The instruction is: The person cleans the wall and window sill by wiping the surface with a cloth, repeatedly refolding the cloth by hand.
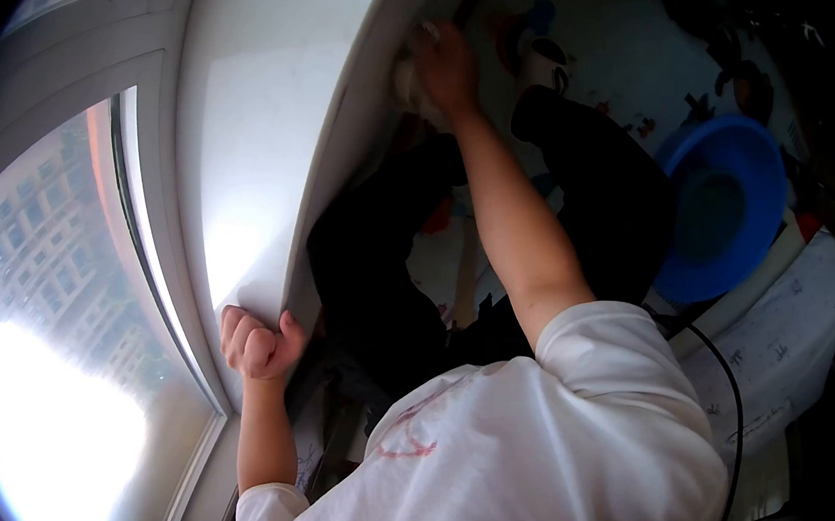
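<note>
White windowsill [269, 124] running beside a bright window [73, 339], dim patterned floor [634, 59] below

Building [62, 224] is showing through the glass, on the outer side of the windowsill; glare is washing out the lower part. Person's left hand [262, 341] is resting at the near end of the windowsill, by its inner edge, fingers curling in, thumb sticking out. Right hand [446, 67] is sitting below the windowsill's inner edge, farther along, in shadow. Pale item [407, 83] is showing right by that hand, between it and the windowsill's side; too blurry, cannot tell what it is or whether the fingers are gripping or only touching it. Both hands are sitting well apart from each other.

Dark trousers [611, 182] are covering two bent legs on the room side of the windowsill. White T-shirt [555, 438], reddish marking on the front, is filling the foreground just beside the windowsill. Blue basin [769, 176] is standing past the legs, well apart from the windowsill, something dark greenish showing inside. Printed white sheet [795, 315] is lying near the basin, also far from the windowsill; black cable [739, 400] is curving across it.
</note>
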`<act>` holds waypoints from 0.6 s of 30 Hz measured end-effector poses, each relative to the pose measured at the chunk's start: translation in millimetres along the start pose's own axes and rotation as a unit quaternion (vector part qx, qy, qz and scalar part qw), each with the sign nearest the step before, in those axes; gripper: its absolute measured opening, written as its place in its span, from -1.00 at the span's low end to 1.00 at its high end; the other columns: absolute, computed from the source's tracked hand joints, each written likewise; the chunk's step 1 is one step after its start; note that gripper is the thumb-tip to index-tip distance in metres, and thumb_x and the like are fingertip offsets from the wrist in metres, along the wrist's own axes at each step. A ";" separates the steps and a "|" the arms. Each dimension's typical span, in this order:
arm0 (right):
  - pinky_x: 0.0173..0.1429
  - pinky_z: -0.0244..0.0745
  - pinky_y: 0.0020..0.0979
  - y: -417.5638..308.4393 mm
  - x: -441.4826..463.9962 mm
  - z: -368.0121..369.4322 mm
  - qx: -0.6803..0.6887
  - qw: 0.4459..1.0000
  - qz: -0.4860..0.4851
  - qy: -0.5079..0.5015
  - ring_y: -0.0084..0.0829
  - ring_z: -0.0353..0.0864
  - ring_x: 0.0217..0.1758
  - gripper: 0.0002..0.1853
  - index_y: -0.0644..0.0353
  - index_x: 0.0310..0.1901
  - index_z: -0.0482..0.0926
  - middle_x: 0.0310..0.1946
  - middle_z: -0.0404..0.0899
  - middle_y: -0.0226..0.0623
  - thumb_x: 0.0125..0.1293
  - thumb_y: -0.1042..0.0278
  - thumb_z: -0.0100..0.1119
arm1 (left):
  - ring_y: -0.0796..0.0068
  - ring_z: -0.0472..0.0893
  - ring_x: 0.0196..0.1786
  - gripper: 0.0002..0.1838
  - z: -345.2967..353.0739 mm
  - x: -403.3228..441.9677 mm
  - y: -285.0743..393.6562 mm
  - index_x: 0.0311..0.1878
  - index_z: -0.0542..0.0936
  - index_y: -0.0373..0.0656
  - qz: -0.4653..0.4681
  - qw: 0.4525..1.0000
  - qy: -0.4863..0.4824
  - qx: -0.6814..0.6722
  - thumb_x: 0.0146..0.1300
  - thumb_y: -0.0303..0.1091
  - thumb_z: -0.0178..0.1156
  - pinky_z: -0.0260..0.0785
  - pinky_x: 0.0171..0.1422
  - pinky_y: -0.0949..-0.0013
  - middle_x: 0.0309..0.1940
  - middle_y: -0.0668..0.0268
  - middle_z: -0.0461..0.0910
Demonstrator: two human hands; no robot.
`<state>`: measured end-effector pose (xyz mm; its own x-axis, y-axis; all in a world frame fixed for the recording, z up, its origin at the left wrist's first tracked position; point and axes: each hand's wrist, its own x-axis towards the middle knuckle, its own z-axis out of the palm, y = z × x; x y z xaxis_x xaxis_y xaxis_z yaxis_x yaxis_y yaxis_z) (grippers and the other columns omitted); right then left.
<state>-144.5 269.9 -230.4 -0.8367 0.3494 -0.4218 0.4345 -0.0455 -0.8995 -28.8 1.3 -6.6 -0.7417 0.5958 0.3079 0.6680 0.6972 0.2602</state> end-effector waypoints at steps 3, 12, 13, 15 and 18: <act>0.06 0.39 -0.26 49.8 27.4 12.7 -0.317 0.902 -0.271 0.114 -0.10 0.54 -0.03 -0.59 0.32 0.09 0.44 -0.11 0.57 -0.01 0.30 0.23 -0.04 | 0.40 0.14 -0.72 -0.54 -1.0 4.7 -2.4 -0.73 0.05 -0.07 0.004 1.000 -0.009 -0.017 -0.11 -0.66 0.16 -0.06 -0.60 0.43 -0.80 0.36 0.11; 0.02 0.44 -0.23 38.4 29.2 15.3 -0.024 0.995 -0.086 0.037 -0.11 0.56 -0.06 -0.61 0.32 0.07 0.44 -0.11 0.57 -0.02 0.29 0.26 -0.01 | 0.38 0.13 -0.72 -0.56 0.4 2.6 0.1 -0.75 0.06 -0.06 -0.028 0.999 -0.017 -0.014 -0.17 -0.65 0.16 -0.03 -0.59 0.42 -0.81 0.36 0.11; 0.01 0.44 -0.23 26.2 18.4 12.1 -0.038 0.997 -0.066 0.017 -0.12 0.56 -0.06 -0.63 0.32 0.05 0.46 -0.12 0.57 -0.01 0.30 0.27 -0.01 | 0.38 0.13 -0.72 -0.56 -0.1 2.0 -0.7 -0.75 0.06 -0.06 -0.028 0.999 -0.020 -0.016 -0.17 -0.65 0.16 -0.03 -0.58 0.42 -0.82 0.37 0.11; -0.03 0.44 -0.22 38.5 28.8 20.1 -0.028 0.995 -0.069 0.069 -0.10 0.56 -0.07 -0.69 0.27 -0.02 0.51 -0.15 0.58 -0.01 0.30 0.27 -0.03 | 0.39 0.14 -0.72 -0.56 -0.3 2.6 -0.6 -0.75 0.06 -0.06 -0.035 0.999 -0.030 -0.009 -0.17 -0.64 0.16 -0.03 -0.58 0.41 -0.82 0.36 0.11; -0.05 0.43 -0.22 26.9 31.0 12.1 -0.044 0.998 -0.027 0.032 -0.09 0.56 -0.08 -0.72 0.24 -0.06 0.54 -0.18 0.59 -0.02 0.31 0.29 -0.06 | 0.39 0.15 -0.72 -0.56 -1.6 1.5 -0.3 -0.75 0.06 -0.05 -0.036 0.999 -0.034 0.002 -0.19 -0.64 0.16 -0.03 -0.58 0.41 -0.82 0.36 0.11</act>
<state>-162.8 268.2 -269.1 -0.8374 0.4092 -0.3625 0.4194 0.0556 -0.9061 -30.0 1.4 -4.8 -0.7901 0.5695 0.2265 0.6128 0.7402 0.2765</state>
